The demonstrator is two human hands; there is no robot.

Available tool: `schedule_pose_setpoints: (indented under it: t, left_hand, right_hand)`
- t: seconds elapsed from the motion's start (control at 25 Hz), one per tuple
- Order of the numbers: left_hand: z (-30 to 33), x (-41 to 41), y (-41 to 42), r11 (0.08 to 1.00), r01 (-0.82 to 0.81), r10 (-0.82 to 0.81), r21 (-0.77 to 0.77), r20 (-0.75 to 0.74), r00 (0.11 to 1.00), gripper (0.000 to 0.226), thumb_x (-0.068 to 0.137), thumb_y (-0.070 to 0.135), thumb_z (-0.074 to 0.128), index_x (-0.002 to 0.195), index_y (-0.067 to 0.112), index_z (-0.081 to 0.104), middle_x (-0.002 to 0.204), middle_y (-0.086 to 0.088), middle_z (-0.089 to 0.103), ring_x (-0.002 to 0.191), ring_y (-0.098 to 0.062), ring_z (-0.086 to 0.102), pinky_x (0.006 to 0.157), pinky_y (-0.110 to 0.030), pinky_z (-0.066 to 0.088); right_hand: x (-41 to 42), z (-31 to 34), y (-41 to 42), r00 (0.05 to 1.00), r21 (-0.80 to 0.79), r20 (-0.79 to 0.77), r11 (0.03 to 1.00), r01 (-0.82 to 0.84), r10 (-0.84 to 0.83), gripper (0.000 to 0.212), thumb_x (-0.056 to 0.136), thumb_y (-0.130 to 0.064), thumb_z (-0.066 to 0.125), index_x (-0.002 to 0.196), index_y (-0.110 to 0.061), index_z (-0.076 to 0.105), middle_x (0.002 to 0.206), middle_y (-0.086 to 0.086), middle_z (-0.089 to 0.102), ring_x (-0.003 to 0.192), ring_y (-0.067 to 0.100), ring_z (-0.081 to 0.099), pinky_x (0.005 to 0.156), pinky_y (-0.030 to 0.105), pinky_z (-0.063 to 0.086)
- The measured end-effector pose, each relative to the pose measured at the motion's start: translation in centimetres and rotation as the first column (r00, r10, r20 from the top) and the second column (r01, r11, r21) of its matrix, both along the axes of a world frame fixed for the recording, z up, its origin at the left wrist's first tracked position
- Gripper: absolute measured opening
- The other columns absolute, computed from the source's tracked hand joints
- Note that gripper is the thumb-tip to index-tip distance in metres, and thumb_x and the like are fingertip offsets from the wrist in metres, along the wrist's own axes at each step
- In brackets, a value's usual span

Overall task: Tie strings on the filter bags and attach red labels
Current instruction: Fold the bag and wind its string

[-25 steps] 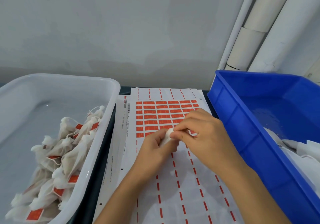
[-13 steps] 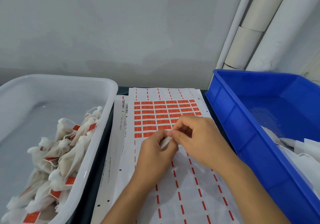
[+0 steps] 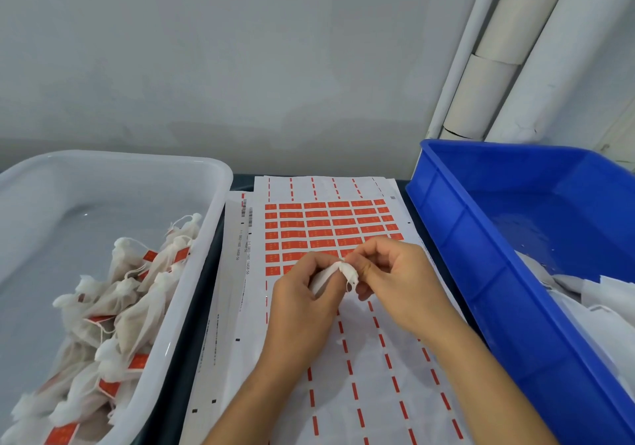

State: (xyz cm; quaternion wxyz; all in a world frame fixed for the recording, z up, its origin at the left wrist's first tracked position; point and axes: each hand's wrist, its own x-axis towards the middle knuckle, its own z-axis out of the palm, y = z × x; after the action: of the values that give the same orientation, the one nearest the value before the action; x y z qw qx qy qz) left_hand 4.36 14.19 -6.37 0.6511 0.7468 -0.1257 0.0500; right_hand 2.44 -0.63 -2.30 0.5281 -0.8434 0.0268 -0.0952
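A small white filter bag (image 3: 338, 273) is held over the label sheet (image 3: 330, 231), whose upper part carries rows of red labels. My left hand (image 3: 305, 303) grips the bag's body, most of it hidden in the fist. My right hand (image 3: 395, 283) pinches the bag's gathered top between thumb and fingers. A thin string loop hangs just under that top. Finished bags with red labels (image 3: 113, 310) are piled in the white tub (image 3: 192, 283) on the left.
A blue crate (image 3: 460, 248) on the right holds loose white filter bags (image 3: 594, 303) in its near corner. More paper sheets lie under the label sheet. White pipes (image 3: 498, 56) run up the wall at the back right.
Both hands have drawn slightly toward me with the bag. My right fingers have shifted on the bag's top, and more of the white neck and a string loop now show.
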Motion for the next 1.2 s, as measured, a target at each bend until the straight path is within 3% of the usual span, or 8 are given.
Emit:
schedule_pose_setpoints:
  t: [0.24,0.36,0.6,0.88,1.08,1.2]
  left_hand:
    - [-0.2,0.4,0.2,0.995,-0.006,0.001,-0.103,-0.055,0.999,0.013,0.093,0.024,0.076,0.092,0.037,0.075,0.089,0.014,0.076,0.09,-0.011,0.073,0.076,-0.021,0.061]
    - [0.0,0.4,0.0,0.992,0.005,-0.018,-0.127,-0.1,0.995,0.019,0.094,0.024,0.074,0.092,0.042,0.075,0.09,0.015,0.076,0.091,-0.012,0.074,0.071,-0.017,0.059]
    - [0.1,0.5,0.3,0.981,0.022,-0.059,-0.192,-0.189,0.98,0.014,0.101,0.032,0.062,0.097,0.026,0.074,0.088,0.005,0.075,0.089,-0.018,0.075,0.072,-0.02,0.06]
    - [0.4,0.7,0.7,0.949,0.054,-0.145,-0.31,-0.278,0.95,0.026,0.098,0.044,0.063,0.092,0.022,0.075,0.087,-0.006,0.072,0.088,-0.028,0.074,0.08,-0.031,0.064]
    - [0.5,0.8,1.0,0.94,0.091,-0.195,-0.329,-0.298,0.934,0.025,0.1,0.041,0.062,0.089,0.023,0.075,0.087,-0.005,0.073,0.086,-0.023,0.075,0.081,-0.03,0.063]
    - [0.6,0.9,1.3,0.915,0.113,-0.259,-0.388,-0.347,0.901,0.024,0.101,0.033,0.062,0.09,0.017,0.075,0.085,-0.004,0.071,0.083,-0.02,0.073,0.082,-0.031,0.063]
  right_hand:
    - [-0.3,-0.6,0.4,1.0,-0.08,0.015,0.997,0.003,-0.002,0.012,0.098,-0.029,0.067,0.089,-0.036,0.069,0.08,-0.022,0.069,0.076,0.003,0.07,0.061,0.012,0.055]
    - [-0.3,-0.6,0.3,1.0,-0.092,-0.007,0.996,0.004,-0.005,0.01,0.098,-0.03,0.066,0.091,-0.036,0.068,0.08,-0.021,0.069,0.077,0.002,0.069,0.061,0.014,0.057]
    - [-0.7,-0.1,-0.3,0.994,-0.143,-0.066,0.986,-0.091,0.082,0.01,0.099,-0.033,0.064,0.091,-0.038,0.067,0.087,-0.025,0.068,0.08,0.0,0.068,0.063,0.009,0.054]
    - [-0.7,0.3,-0.7,0.997,0.031,-0.041,0.998,-0.058,0.059,0.008,0.098,-0.036,0.065,0.095,-0.035,0.071,0.086,-0.019,0.072,0.078,0.005,0.07,0.065,0.009,0.053]
    - [-0.7,0.6,-1.3,0.992,0.432,-0.11,0.902,-0.014,0.068,0.021,0.087,-0.044,0.066,0.1,-0.032,0.078,0.092,0.006,0.074,0.071,0.017,0.067,0.074,0.023,0.058]
    - [-0.7,0.7,-1.6,0.988,0.454,-0.122,0.89,-0.031,0.097,0.025,0.086,-0.044,0.065,0.097,-0.026,0.078,0.082,0.004,0.069,0.069,0.013,0.064,0.074,0.024,0.057]
